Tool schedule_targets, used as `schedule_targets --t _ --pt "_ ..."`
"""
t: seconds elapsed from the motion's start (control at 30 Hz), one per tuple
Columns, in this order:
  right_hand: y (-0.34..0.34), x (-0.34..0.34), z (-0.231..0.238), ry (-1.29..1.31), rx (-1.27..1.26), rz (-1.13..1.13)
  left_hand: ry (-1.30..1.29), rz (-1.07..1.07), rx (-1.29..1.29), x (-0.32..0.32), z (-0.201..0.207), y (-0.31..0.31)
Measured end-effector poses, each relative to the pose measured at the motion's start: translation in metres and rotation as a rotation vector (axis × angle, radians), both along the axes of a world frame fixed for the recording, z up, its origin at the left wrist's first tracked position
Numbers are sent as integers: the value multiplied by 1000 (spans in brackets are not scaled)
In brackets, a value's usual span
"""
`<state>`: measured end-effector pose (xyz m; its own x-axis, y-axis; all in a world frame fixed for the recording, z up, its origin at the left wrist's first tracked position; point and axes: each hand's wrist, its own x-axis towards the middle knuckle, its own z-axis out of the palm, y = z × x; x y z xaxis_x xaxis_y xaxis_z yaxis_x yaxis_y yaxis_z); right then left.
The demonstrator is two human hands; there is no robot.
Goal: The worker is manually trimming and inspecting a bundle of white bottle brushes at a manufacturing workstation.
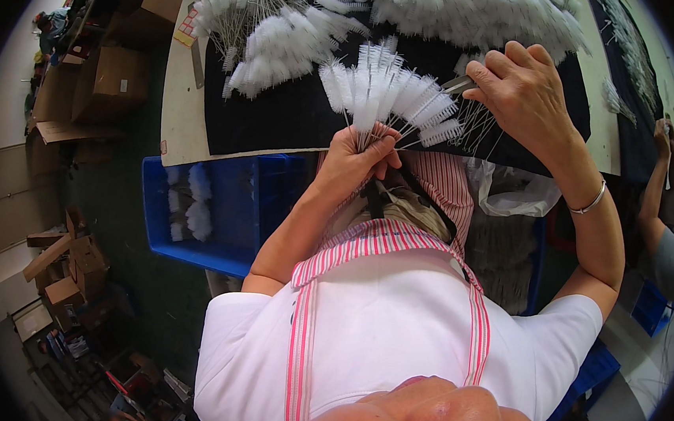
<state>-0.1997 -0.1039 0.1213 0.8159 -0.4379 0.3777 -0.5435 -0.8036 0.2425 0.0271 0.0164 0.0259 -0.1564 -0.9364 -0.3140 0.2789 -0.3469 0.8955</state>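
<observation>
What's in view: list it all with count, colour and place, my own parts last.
Fanned brushes: several, white, in the left hand
Brush piles: at least two, white, far side of the table
Metal tool: one, silvery, in the right hand; kind unclear
Cloth: one, black, on the table
Table: one, cream, in front
Flat strip: one, grey, table's left side
Bins: several, blue, left and right
Plastic bag: one, whitish, below the table edge
Cardboard boxes: many, brown, left
Co-worker: one, grey top, right edge
Apron: one, red-and-white, worn
Bracelet: one, silvery, right wrist
Left hand: one, bare, near edge
Right hand: one, bare, above the cloth
</observation>
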Motion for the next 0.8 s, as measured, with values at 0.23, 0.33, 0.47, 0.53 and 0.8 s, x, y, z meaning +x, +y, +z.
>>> schedule_targets --t 0.23,0.33,0.47,0.53,0.8 --pt "0 1 2 42 -48 37 -6 -23 37 4 5 -2" --pt "0 1 4 25 -39 47 2 -22 40 4 5 -1" --pt "1 2 3 31 -8 39 1 -33 19 3 4 0" --pt "2 2 2 39 -2 33 -24 -16 46 3 7 0" --pt "1 -1 5 68 36 32 -55 -10 -9 2 2 1"
